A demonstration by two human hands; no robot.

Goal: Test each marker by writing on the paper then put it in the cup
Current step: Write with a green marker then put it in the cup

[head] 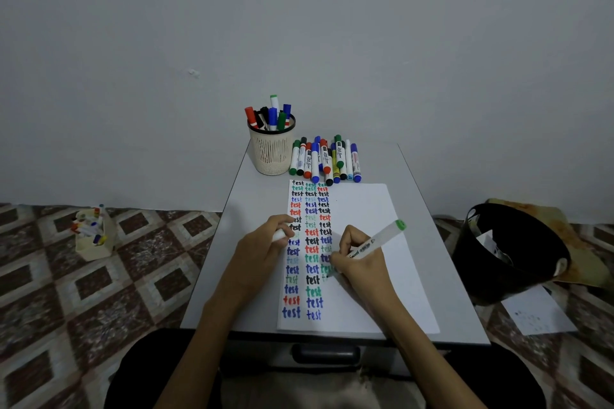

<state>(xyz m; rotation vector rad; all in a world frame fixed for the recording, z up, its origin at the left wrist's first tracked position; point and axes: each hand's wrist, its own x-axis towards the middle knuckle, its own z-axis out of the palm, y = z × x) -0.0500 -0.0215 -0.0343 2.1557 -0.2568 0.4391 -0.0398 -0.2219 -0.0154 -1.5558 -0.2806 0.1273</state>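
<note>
My right hand (358,259) grips a white marker with a green end (382,239), its tip down on the white paper (365,209) in the third column of coloured "test" words. My left hand (262,249) rests on the paper's left edge and holds a small white piece, probably the marker's cap (278,235). A cream mesh cup (271,151) stands at the table's far left with several markers upright in it. Several loose markers (327,159) lie in a row right of the cup.
The small grey table (432,242) stands against a plain wall. On the patterned floor are a cream holder with markers (93,236) at left, and a black bin (508,252) and a sheet of paper (538,312) at right.
</note>
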